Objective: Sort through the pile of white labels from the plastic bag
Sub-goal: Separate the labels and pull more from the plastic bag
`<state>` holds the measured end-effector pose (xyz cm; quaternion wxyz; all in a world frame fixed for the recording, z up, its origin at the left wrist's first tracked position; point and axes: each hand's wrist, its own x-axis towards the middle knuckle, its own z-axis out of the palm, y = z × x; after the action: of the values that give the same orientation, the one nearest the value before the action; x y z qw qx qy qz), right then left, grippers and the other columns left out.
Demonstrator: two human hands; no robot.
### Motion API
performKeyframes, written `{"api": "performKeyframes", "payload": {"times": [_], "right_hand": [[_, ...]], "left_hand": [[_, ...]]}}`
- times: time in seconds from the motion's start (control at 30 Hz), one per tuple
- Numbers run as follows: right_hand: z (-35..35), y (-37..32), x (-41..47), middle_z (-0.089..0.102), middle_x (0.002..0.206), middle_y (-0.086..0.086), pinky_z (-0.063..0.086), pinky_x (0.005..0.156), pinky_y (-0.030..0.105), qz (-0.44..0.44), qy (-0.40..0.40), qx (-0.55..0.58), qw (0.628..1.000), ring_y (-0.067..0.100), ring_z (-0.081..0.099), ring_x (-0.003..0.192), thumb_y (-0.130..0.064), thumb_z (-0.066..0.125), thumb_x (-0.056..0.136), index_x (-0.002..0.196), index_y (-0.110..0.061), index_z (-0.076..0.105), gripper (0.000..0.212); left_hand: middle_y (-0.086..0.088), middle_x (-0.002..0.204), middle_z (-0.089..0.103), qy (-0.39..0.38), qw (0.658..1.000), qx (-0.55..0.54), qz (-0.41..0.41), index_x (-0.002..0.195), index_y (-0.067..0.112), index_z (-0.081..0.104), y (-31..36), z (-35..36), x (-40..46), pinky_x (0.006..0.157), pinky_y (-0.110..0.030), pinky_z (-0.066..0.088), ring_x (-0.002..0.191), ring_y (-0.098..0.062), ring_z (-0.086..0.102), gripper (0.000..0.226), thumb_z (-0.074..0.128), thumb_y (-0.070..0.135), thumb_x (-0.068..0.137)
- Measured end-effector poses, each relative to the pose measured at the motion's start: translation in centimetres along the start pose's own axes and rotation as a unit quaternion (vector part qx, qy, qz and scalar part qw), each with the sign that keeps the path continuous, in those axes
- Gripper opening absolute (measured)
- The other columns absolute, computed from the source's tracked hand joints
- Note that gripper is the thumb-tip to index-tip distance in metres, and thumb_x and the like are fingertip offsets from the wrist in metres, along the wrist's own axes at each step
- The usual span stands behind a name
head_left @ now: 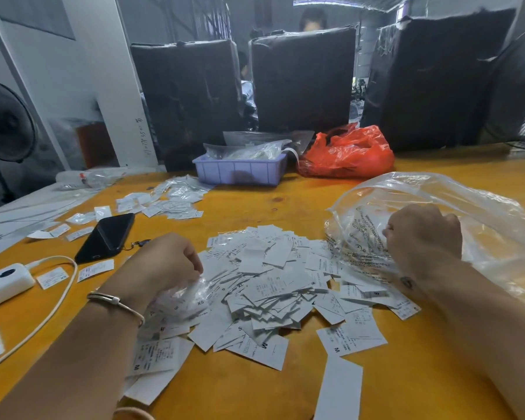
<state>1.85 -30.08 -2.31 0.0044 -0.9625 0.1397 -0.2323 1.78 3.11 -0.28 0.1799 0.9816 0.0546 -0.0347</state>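
Observation:
A pile of white labels printed with sizes such as M, S and XS lies spread on the yellow table. A large clear plastic bag with black print billows at the right. My right hand grips the bag's printed edge with curled fingers. My left hand, a bracelet on its wrist, grips a crumpled clear plastic edge over the pile's left side. Whether that plastic belongs to the same bag is unclear.
A black phone and a white power bank with cable lie at the left. Smaller label piles sit behind. A purple tray of bags and a red plastic bag stand at the back before dark wrapped bundles.

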Motion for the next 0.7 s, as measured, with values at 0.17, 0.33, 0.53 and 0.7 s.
{"api": "performKeyframes", "payload": {"times": [0.17,0.33,0.53,0.7], "right_hand": [[0.0,-0.2,0.3,0.069,0.091,0.015,0.042,0.073,0.035,-0.018,0.061,0.08,0.995,0.037,0.059,0.09,-0.021,0.06,0.092,0.086,-0.005,0.072,0.021],[-0.9,-0.8,-0.6,0.068,0.066,0.011,0.042,0.057,0.029,-0.063,0.163,0.243,0.954,0.031,0.061,0.063,-0.019,0.077,0.08,0.07,-0.006,0.069,0.018],[-2.5,-3.7,-2.9,0.068,0.059,0.009,0.046,0.046,0.018,-0.136,-0.076,0.648,0.745,0.015,0.06,0.048,-0.02,0.075,0.072,0.076,-0.001,0.071,0.019],[-2.2,-5.4,-4.7,0.071,0.067,0.009,0.046,0.052,0.019,-0.216,-0.229,0.645,0.697,0.015,0.062,0.057,-0.027,0.07,0.07,0.084,-0.006,0.074,0.025]], "left_hand": [[0.004,0.11,0.063,0.046,0.999,0.01,0.004,0.099,0.027,0.068,0.7,0.7,-0.4,0.068,-0.027,0.046,0.093,-0.015,0.06,0.021,0.077,0.036,0.082],[0.001,0.132,0.055,0.115,0.99,-0.049,0.062,0.102,0.03,0.065,1.9,1.9,-0.7,0.084,-0.031,0.04,0.121,-0.019,0.051,0.021,0.072,0.042,0.086],[0.016,0.122,0.059,0.091,0.936,-0.224,0.255,0.115,0.034,0.064,3.9,2.7,-2.1,0.086,-0.021,0.049,0.113,0.003,0.054,0.041,0.067,0.055,0.079],[0.012,0.111,0.07,-0.079,0.899,-0.308,0.299,0.133,0.034,0.052,5.1,2.7,-3.2,0.084,-0.022,0.056,0.105,0.001,0.065,0.064,0.074,0.046,0.073]]}}
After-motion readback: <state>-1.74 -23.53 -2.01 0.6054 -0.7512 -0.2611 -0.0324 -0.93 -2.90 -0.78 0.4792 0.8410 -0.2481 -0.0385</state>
